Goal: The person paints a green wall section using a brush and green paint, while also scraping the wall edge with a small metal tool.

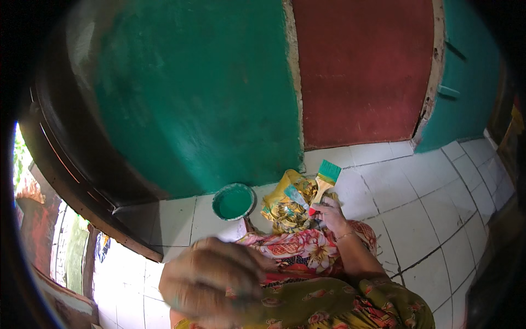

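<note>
My right hand [330, 218] grips the pale wooden handle of a flat paintbrush [323, 181]. Its bristles point up and away from me, coated in green paint. Beside the brush, a paint-smeared scraper [296, 196] shows in front of a crumpled yellow patterned cloth [283, 214]; whether my fingers touch the scraper is unclear. Close to the camera, my left hand [213, 279] is raised and blurred with its fingers curled; I cannot tell whether anything is in it. A round tub of green paint [233, 202] stands on the floor by the wall, left of the cloth.
A green-painted wall [205, 94] rises ahead, with a reddish-brown door panel [365, 78] to its right. Rough, unpainted edging [292, 53] runs between them. White tiles [407, 205] cover the floor. At the left, a dark wooden frame [111, 230] borders a bright opening.
</note>
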